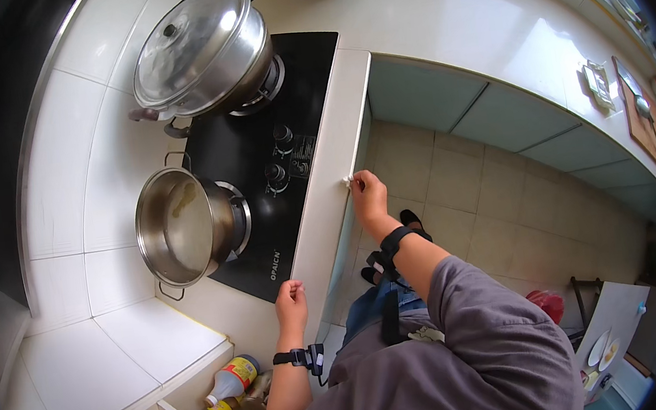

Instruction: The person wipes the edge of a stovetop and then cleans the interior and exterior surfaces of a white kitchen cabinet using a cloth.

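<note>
The front edge of the pale bench (327,152) runs down the middle of the view, leaning left as it nears the person. Between it and the black hob (264,228) lies a narrow bare strip. On the other side of the edge the tiled floor (468,175) spreads open beside the right hand (370,197). The left hand (291,298) is near the hob's lower corner, over the near end of the strip. Toward the wall, the open steel pot (221,218) and the big lidded pot (242,68) fill the hob's far side, with two knobs (283,136) between them and the strip.

A small white thing (348,181) is at the right hand's fingertips, right at the bench's front edge; whether it touches the bench I cannot tell. Its visible end points left from the fingers, toward the hob. It is too small for its long axis to be made out. It looks pale, slightly uneven in outline and partly covered by the grip.

The right hand's fingers are pinched together on it, with hardly any gap. The left hand's fingers are curled into a loose fist; whether they enclose anything I cannot tell.
</note>
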`<state>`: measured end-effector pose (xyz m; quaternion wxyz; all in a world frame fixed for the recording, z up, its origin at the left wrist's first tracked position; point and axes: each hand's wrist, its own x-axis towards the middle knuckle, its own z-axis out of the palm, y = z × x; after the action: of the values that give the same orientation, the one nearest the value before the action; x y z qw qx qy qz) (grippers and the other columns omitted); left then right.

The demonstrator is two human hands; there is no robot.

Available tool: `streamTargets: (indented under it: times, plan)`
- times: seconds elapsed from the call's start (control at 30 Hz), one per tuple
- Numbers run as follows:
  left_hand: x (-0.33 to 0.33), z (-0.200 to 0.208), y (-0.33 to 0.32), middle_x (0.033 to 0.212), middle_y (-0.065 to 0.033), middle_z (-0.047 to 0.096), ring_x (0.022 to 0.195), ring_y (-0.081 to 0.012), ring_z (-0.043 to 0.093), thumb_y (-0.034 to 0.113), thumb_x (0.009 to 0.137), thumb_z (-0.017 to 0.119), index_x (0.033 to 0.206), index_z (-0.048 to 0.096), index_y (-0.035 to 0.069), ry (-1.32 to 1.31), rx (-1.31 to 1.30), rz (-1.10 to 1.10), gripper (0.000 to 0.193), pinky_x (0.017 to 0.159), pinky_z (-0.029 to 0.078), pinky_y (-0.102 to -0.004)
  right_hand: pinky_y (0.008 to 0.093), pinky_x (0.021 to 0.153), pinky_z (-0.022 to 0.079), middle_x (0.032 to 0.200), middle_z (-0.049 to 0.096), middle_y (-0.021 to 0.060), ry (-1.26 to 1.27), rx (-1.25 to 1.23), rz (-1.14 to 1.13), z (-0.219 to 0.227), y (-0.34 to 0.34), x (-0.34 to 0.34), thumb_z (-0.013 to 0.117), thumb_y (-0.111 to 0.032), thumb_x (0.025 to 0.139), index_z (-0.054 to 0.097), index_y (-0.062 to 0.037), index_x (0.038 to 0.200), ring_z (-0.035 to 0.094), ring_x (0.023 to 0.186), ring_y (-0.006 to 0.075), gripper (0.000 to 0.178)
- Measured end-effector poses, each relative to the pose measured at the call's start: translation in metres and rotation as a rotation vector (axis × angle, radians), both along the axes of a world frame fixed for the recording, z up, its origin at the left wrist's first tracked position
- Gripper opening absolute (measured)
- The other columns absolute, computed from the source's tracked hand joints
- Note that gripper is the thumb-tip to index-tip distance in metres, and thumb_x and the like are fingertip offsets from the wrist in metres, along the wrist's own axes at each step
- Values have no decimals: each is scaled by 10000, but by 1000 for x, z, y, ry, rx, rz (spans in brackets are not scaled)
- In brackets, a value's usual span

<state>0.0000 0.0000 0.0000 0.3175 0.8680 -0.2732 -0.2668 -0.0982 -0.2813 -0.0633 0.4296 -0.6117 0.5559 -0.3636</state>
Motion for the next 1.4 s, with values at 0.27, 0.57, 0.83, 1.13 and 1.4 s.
streamTargets:
  times: [0.27,0.57,0.83,1.13,1.4]
  plan:
    - [-1,-11,-33,805,-86,647,722,-193,639,93,851,660,983,588,41,45,128,-66,159,682,521,-322,327,611,487,714,641,135,-74,-15,-89,1,-67,7,661,-60,848,645,-16,886,605,624,220,60]
    - [-2,-16,-41,829,-115,574,785,-295,587,78,763,752,980,472,68,-94,328,-188,355,727,485,-398,311,618,497,711,638,132,-146,140,100,-6,37,-18,684,-41,822,622,-21,863,610,637,171,77]
    - [0,-28,-37,798,-103,555,757,-259,573,104,771,748,988,464,71,-165,309,-218,358,706,482,-385,338,616,492,718,646,154,-140,185,33,10,-40,-6,662,-55,843,619,-11,863,616,629,243,64]
    - [-9,-10,-68,835,-102,574,816,-263,598,232,770,794,1001,481,51,-170,424,-242,428,748,501,-382,272,602,471,703,634,23,-219,361,58,-9,-41,-8,680,-42,837,643,-14,862,556,657,79,53]
    - [-25,2,-137,871,-144,608,813,-300,613,206,761,788,997,482,34,-73,321,-264,422,735,507,-402,278,598,475,697,640,47,-198,351,60,0,-67,-7,705,-58,830,633,-9,853,558,642,90,90]
